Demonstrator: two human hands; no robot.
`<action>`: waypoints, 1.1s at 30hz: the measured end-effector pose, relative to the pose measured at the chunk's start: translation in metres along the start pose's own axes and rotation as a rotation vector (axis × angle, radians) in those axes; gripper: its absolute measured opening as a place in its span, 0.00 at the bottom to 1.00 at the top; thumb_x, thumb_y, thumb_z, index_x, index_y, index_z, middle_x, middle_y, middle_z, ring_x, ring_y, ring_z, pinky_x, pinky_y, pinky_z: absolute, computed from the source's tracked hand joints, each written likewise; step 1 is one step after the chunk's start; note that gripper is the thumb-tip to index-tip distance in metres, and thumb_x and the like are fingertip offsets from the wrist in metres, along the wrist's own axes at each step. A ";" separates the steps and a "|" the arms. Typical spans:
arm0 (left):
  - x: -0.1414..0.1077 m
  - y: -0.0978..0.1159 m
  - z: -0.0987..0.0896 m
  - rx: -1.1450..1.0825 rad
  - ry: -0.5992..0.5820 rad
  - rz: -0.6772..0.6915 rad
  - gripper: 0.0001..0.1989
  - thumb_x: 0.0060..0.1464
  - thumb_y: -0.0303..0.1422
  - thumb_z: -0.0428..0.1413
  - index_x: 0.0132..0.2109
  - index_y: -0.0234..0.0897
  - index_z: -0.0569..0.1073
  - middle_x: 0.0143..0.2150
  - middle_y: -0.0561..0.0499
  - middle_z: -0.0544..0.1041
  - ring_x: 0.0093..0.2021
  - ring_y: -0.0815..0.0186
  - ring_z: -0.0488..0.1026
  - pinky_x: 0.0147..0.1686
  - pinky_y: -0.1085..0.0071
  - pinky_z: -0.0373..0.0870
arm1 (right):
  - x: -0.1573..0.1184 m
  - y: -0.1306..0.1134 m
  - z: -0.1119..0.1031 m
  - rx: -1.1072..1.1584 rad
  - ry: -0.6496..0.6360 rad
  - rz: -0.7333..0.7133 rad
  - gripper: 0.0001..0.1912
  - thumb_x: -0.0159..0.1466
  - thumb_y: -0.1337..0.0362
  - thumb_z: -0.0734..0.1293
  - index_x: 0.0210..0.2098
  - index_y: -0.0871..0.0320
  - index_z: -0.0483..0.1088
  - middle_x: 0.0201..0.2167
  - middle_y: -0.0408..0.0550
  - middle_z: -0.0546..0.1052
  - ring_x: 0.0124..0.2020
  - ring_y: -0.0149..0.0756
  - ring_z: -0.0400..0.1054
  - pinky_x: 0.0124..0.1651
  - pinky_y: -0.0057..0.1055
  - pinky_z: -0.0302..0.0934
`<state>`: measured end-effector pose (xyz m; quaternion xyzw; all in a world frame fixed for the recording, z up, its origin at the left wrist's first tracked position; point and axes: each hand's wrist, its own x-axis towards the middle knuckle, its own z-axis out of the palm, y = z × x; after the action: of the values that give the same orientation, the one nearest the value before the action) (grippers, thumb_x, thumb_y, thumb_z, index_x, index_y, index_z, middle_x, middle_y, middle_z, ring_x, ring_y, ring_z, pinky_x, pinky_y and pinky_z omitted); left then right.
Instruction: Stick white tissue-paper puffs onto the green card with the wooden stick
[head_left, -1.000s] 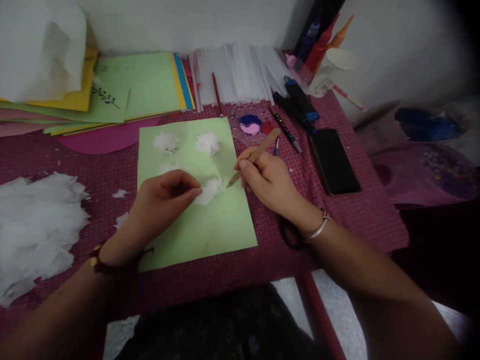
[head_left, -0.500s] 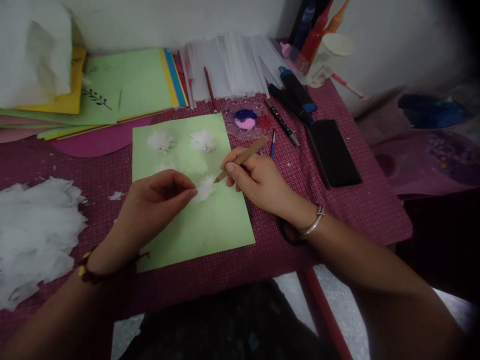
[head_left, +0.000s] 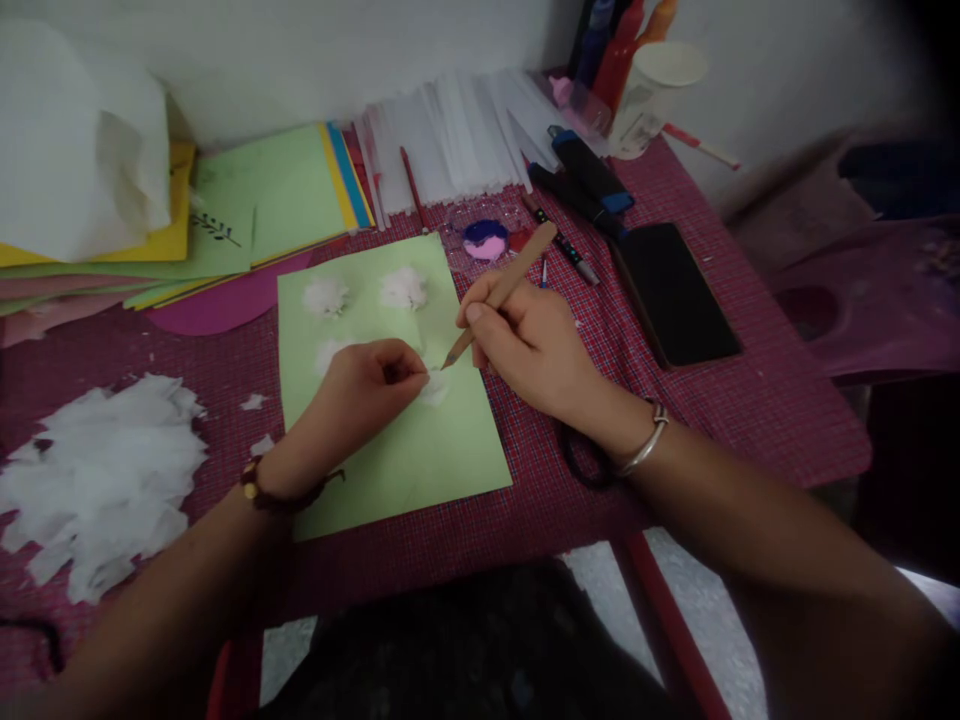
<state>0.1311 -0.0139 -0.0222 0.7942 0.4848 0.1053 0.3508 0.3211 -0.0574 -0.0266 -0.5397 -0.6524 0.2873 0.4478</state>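
Note:
My right hand (head_left: 529,345) is closed around a flat wooden stick (head_left: 517,268), its narrow end pointing down at a white paper piece (head_left: 435,390). The thumb and forefinger of my left hand (head_left: 375,395) are pinched together at the edge of that piece. Both hands are over a light green sheet (head_left: 409,460). On the sheet sit white ruffled paper tufts, one at the upper left (head_left: 325,296) and another at the upper right (head_left: 404,288). A third tuft (head_left: 334,355) is partly hidden behind my left hand.
A heap of white paper pieces (head_left: 112,470) lies at the left. Behind the sheet are a paint palette (head_left: 486,240), white strips (head_left: 442,140) and coloured sheets (head_left: 277,190). To the right are a phone (head_left: 679,295), a black-and-blue tool (head_left: 592,170) and a paper cup (head_left: 664,75).
The view has shifted a little. My left hand has moved right, closer to the stick's tip, and now covers part of the white piece. The stick stays in my right hand.

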 end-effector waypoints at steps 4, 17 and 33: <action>-0.001 0.000 -0.001 -0.008 0.016 -0.014 0.05 0.48 0.32 0.56 0.27 0.38 0.74 0.22 0.55 0.73 0.23 0.70 0.66 0.23 0.73 0.60 | -0.002 -0.001 0.003 -0.006 -0.107 -0.047 0.11 0.68 0.64 0.58 0.32 0.57 0.68 0.24 0.43 0.73 0.27 0.33 0.67 0.32 0.29 0.57; -0.001 -0.015 -0.009 -0.142 0.174 -0.020 0.06 0.52 0.35 0.56 0.35 0.38 0.74 0.29 0.52 0.75 0.29 0.66 0.69 0.30 0.69 0.65 | -0.007 0.003 0.009 -0.133 -0.227 -0.080 0.13 0.69 0.62 0.57 0.35 0.59 0.71 0.29 0.46 0.76 0.28 0.33 0.69 0.35 0.30 0.58; -0.089 -0.054 -0.085 0.020 0.391 -0.212 0.07 0.53 0.38 0.59 0.35 0.39 0.76 0.30 0.54 0.76 0.31 0.67 0.68 0.30 0.69 0.63 | -0.011 -0.007 -0.004 -0.131 -0.219 -0.109 0.11 0.69 0.62 0.60 0.35 0.56 0.72 0.32 0.48 0.78 0.29 0.36 0.72 0.32 0.34 0.62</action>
<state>0.0049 -0.0353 0.0196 0.7068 0.6255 0.2148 0.2513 0.3215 -0.0705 -0.0224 -0.4970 -0.7430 0.2768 0.3526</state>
